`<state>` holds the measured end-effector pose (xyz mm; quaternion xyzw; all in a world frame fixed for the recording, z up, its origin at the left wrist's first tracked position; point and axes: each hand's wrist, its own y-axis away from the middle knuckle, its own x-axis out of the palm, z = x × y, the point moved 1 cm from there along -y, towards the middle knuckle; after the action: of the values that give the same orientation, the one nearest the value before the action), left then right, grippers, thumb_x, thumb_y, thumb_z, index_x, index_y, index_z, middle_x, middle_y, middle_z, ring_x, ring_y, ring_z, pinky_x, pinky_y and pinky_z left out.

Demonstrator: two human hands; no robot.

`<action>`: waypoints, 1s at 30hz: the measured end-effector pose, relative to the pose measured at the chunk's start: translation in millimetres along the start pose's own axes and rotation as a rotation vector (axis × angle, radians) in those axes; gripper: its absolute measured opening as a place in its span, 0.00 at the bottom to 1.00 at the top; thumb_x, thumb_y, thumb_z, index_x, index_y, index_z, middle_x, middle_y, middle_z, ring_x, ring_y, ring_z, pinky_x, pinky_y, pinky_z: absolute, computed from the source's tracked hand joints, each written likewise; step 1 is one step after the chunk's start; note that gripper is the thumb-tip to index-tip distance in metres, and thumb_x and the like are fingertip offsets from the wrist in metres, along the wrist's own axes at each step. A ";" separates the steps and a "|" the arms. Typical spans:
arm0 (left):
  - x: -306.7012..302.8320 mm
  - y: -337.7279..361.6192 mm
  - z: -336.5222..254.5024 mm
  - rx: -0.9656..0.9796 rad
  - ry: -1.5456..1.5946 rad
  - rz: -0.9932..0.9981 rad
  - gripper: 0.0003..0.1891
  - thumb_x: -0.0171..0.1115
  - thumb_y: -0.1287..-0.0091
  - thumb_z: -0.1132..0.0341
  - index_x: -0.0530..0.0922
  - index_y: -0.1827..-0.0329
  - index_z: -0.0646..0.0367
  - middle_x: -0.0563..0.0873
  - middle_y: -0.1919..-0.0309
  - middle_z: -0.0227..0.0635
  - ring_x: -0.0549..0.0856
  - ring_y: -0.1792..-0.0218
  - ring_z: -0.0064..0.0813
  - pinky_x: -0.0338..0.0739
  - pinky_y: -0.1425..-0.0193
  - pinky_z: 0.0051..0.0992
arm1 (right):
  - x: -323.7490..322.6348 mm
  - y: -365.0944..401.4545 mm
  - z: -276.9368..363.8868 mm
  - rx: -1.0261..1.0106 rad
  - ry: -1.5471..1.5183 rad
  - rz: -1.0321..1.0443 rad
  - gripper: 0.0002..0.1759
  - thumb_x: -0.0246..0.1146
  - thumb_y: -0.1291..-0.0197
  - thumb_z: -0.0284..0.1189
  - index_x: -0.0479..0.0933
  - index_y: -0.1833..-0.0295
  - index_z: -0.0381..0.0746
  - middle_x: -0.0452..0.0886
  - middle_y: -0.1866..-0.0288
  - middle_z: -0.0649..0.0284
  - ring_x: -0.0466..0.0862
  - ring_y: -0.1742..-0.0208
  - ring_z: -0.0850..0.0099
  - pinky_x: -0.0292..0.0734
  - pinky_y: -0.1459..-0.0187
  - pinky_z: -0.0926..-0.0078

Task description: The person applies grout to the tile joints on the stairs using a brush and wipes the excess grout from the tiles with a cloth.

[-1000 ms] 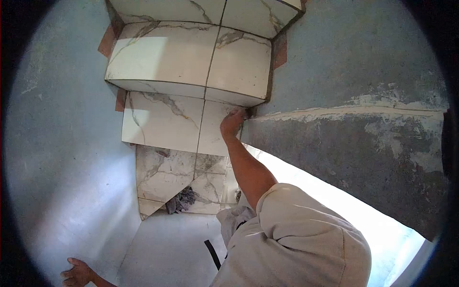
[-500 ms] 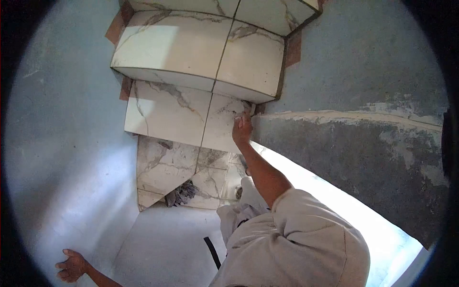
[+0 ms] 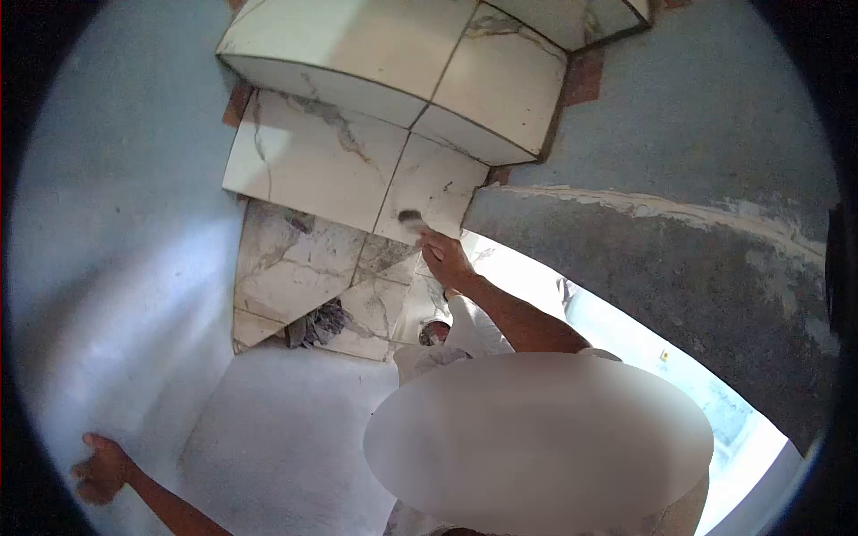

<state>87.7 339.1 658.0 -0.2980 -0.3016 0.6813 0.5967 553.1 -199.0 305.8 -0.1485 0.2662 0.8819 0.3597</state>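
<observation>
My right hand (image 3: 447,259) is closed around a small brush (image 3: 411,219) with dark bristles. The bristles are down at the front part of a white marble-patterned stair tread (image 3: 433,179), right of its dark joint line. Small dark specks show on that tread behind the brush. Off to the lower left, my left hand (image 3: 100,469) is at the pale blue wall (image 3: 107,357), thumb apart from the other fingers, holding nothing.
More tiled steps (image 3: 357,45) rise beyond. Below lie dusty marbled tiles (image 3: 299,268) with a grey rag-like bundle (image 3: 319,323). A round container with reddish contents (image 3: 435,333) stands near my leg. On the right runs a sloping grey wall band (image 3: 643,259).
My right hand has drawn the brush from the tread's back right corner toward its front edge. The view has shifted, and my left hand appears slightly higher and further left.
</observation>
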 end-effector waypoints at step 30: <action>-65.0 -51.8 -54.5 -0.459 0.078 0.519 0.41 0.33 0.32 0.37 0.47 0.26 0.61 0.44 0.26 0.51 0.49 0.28 0.53 0.49 0.31 0.53 | 53.4 -16.3 -42.1 0.062 0.789 -0.477 0.18 0.50 0.34 0.31 0.70 0.44 0.30 0.71 0.42 0.39 0.78 0.48 0.48 0.73 0.46 0.63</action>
<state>169.4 283.1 665.8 -0.5171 -0.3380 0.7129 0.3320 530.5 -183.8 241.4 -0.5190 0.3675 0.6421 0.4280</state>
